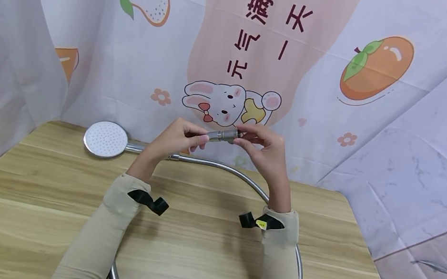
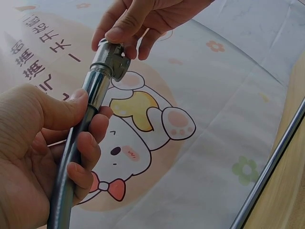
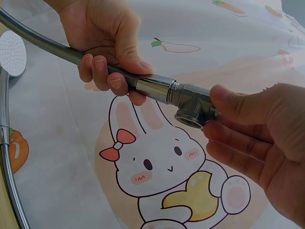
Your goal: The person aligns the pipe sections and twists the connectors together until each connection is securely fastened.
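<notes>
Held up above the table are the end of a metal shower hose (image 3: pixel 43 40) and a grey metal tee fitting (image 3: pixel 193 98). My left hand (image 1: pixel 177 140) grips the hose just behind its chrome connector (image 3: pixel 155 88), thumb on top and fingers curled beneath. With thumb and fingertips, my right hand (image 1: pixel 266 153) pinches the far end of the tee fitting. Connector and fitting meet in line, with some thread showing between them in the right wrist view. The fitting's round side opening faces downward there.
A round white-faced shower head (image 1: pixel 105 139) lies at the table's back left. From its handle the hose (image 1: pixel 220 164) runs right along the back, then curves forward under my right forearm. A printed curtain (image 1: pixel 145 50) hangs behind the wooden table (image 1: pixel 198 251).
</notes>
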A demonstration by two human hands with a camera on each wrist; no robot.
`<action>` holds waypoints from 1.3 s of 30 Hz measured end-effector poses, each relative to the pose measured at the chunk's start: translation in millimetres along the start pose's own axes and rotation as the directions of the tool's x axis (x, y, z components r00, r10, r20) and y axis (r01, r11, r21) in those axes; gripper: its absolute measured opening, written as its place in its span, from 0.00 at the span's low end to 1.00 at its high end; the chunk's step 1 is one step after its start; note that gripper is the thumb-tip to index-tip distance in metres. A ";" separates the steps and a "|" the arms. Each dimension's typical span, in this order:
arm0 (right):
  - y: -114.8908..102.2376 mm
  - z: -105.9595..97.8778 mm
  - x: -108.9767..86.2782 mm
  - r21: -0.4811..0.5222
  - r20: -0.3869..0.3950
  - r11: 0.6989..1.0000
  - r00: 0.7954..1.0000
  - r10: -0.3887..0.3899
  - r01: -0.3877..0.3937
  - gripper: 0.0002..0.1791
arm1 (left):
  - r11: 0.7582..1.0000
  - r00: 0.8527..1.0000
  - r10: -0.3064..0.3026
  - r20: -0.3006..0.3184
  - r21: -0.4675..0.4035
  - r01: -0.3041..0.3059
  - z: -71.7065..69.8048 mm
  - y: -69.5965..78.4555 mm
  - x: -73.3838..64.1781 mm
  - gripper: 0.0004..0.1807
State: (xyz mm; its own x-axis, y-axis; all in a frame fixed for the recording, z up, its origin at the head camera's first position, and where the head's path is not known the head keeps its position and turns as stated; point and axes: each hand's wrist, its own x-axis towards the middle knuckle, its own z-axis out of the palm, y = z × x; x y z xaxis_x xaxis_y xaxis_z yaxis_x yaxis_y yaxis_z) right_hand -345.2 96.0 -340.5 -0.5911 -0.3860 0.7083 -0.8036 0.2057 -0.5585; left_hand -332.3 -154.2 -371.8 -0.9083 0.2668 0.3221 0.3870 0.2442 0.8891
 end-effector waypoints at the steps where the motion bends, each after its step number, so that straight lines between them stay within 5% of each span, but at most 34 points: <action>1: 0.0 0.0 -0.1 -0.001 0.001 1.000 1.000 -0.002 0.002 0.16 | 1.000 1.000 -0.001 -0.001 -0.001 0.001 0.0 -0.4 0.1 0.10; 39: -0.4 0.4 0.3 0.014 0.017 1.000 1.000 0.012 -0.013 0.16 | 1.000 1.000 0.016 -0.003 0.004 -0.016 -0.3 -2.1 0.7 0.09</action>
State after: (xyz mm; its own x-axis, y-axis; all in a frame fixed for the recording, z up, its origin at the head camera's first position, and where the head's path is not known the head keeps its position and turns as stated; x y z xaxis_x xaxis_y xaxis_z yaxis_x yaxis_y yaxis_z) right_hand -345.0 95.4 -340.2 -0.5996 -0.3983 0.6941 -0.7951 0.1982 -0.5732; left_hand -333.9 -154.8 -373.3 -0.9025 0.2680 0.3371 0.4020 0.2435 0.8827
